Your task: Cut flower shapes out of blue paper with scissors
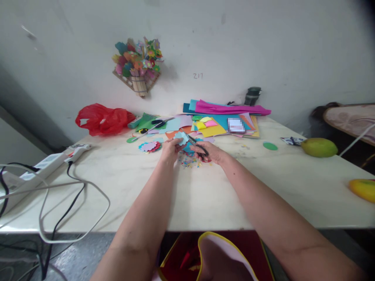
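Your L hand (171, 148) is pinched closed on 1 lt-blue paper flower (181, 137), held just above the counter (205, 203); your R hand (215, 153) is curled round the handles of 1 pr scissors (199, 145), blades by the flower's edge. Risk: blades sit near your L hand, so a slip could nick you; turning the paper unevenly could spoil a petal. Below: scraps (191, 163), too many to count. To L: 1 flower pile (149, 146), no. of layers unclear. Behind: 2nd pr scissors (158, 124), 1 red bag (102, 119). Far R: 2 mangoes (319, 147).

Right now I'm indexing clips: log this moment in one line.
left hand: holding light-blue scalloped paper | right hand: holding black-handled scissors | tabletop: paper scraps
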`<state>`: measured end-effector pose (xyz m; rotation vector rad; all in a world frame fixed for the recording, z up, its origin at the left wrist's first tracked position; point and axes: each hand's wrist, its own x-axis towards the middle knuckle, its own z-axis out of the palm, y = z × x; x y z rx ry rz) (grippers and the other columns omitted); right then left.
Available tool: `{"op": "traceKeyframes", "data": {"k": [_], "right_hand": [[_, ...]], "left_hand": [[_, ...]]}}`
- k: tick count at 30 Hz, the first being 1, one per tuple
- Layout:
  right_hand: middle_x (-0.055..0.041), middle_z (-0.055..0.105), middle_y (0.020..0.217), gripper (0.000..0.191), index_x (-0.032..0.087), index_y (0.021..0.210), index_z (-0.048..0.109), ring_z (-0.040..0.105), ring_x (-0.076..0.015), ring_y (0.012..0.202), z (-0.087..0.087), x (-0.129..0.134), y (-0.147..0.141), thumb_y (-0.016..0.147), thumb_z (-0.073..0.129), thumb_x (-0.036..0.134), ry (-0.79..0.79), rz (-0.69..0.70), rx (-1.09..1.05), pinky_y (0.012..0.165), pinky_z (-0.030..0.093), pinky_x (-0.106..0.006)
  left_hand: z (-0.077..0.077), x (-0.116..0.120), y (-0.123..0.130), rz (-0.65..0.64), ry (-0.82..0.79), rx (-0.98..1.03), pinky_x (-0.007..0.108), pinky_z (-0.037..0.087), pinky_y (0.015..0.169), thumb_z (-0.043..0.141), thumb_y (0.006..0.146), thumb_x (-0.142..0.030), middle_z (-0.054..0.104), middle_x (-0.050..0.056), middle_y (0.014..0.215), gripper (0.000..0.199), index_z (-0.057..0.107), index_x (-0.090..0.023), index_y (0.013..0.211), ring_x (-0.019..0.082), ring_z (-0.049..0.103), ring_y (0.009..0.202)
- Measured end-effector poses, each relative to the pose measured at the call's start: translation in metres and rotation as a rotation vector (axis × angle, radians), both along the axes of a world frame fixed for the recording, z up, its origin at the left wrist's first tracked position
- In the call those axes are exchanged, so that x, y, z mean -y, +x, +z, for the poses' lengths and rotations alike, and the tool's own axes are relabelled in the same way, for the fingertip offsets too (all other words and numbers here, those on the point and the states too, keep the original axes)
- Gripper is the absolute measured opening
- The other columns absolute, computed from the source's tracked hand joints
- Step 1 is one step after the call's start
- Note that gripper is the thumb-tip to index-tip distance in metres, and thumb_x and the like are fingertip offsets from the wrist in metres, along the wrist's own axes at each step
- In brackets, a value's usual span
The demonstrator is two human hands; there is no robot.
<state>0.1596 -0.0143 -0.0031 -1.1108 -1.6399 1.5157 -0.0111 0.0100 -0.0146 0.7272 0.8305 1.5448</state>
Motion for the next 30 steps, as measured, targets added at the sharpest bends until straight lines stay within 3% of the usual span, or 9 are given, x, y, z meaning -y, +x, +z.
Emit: {"op": "traceKeyframes", "data": {"k": [18,30], "right_hand": [[0.0043,0.057,0.054,0.031,0.016,0.074,0.051,0.038,-0.0016,0.031,-0.0006,0.0019,-0.0005,0.082,0.068,0.041,0.006,-0.004,-0.021,0.028,0.024,-0.014],[0.0038,0.057,0.054,0.030,0.016,0.074,0.051,0.041,-0.0023,0.032,0.0014,0.0036,-0.0033,0.083,0.067,0.040,0.000,-0.013,-0.040,0.027,0.022,-0.014]], "left_hand": [[-0.0034,-0.0030,-0.0012,-0.005,0.024,0.027,0.025,0.057,0.058,0.072,0.054,-0.008,0.066,0.002,0.062,0.014,0.063,-0.012,0.064,0.012,0.062,0.056],[-0.0022,-0.0023,-0.0009,0.000,0.014,0.024,0.027,0.059,0.063,0.071,0.056,-0.007,0.065,0.001,0.061,0.012,0.062,-0.012,0.064,0.012,0.062,0.057]]}}
